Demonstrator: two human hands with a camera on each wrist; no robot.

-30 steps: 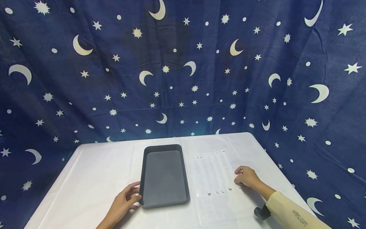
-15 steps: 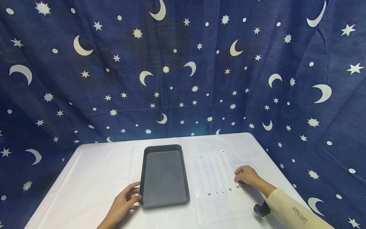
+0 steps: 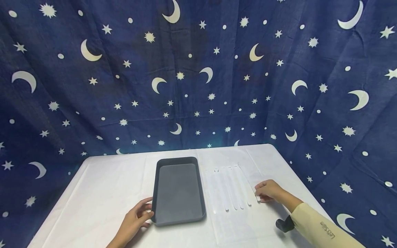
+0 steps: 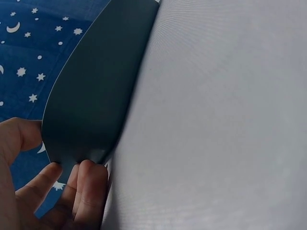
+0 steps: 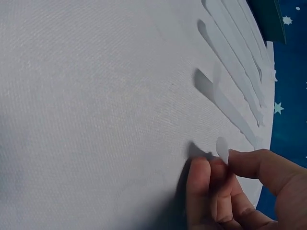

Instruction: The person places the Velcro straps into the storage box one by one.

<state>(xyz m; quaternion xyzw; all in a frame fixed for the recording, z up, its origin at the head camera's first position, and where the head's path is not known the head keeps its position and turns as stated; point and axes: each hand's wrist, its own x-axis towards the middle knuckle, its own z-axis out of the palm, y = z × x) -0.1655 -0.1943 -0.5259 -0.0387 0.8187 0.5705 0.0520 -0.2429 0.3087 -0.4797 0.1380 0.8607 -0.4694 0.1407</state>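
Observation:
My right hand pinches the near end of a thin white strip between thumb and fingers, at the right end of a row. The strip slants away from my hand toward the back of the table. In the right wrist view, its pale tip pokes out by the thumb. Several similar white strips lie side by side to the left, their ends curled up. A dark grey tray lies flat left of the strips. My left hand rests with relaxed fingers against the tray's outer left side, near its front corner.
A white cloth covers the table. A short black object shows beside the right sleeve. Behind and to the right hangs a dark blue curtain patterned with moons and stars.
The right hand has taken hold of the rightmost strip's near end; the strip now slants, its far end shifted left. The left hand and tray have stayed put.

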